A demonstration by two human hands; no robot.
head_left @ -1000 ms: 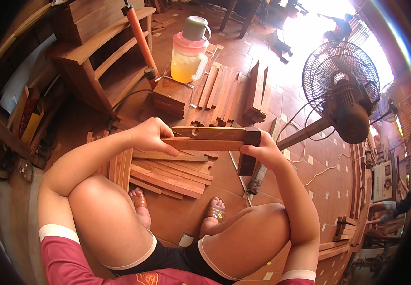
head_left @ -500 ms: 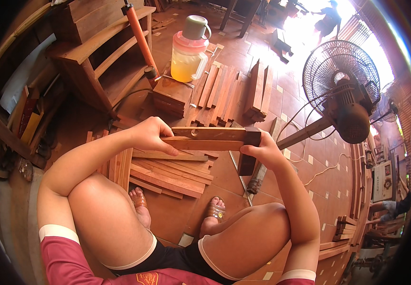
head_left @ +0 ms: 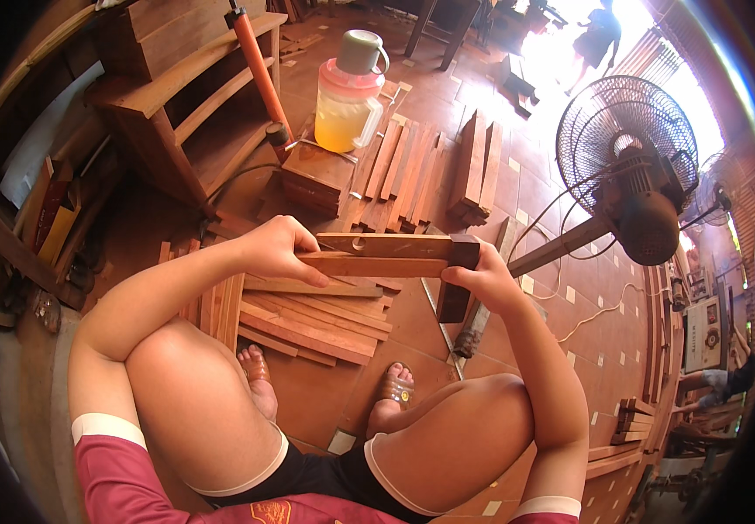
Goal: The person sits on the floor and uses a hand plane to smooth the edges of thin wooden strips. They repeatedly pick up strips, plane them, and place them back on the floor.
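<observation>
Far-off person has shifted leftward against the bright opening; wooden piece has stayed level

Held out above the knees, the wooden piece spans the gap between the hands: two parallel brown rails with a darker block at the right end and a round mark on the upper rail. Whether the parts are joined or merely pressed together cannot be told. The left hand pinches the left end, thumb in front; the right hand is closed around the dark end. Most fingers are hidden behind the wood.

It should handle as stiff, moderately light and hard to break, perhaps a little slick on its planed faces; the two ends look the surest places to take hold.

Below, thin wooden strips lie fanned on the tiled floor, near the sandals. Beyond stand a jug of yellow liquid, capped by a grey-green cup, and, to the right, a fan.

Printed lettering marks a pale box at far right; the dark red shirt bears a stitched-looking emblem, too small to make out.
</observation>
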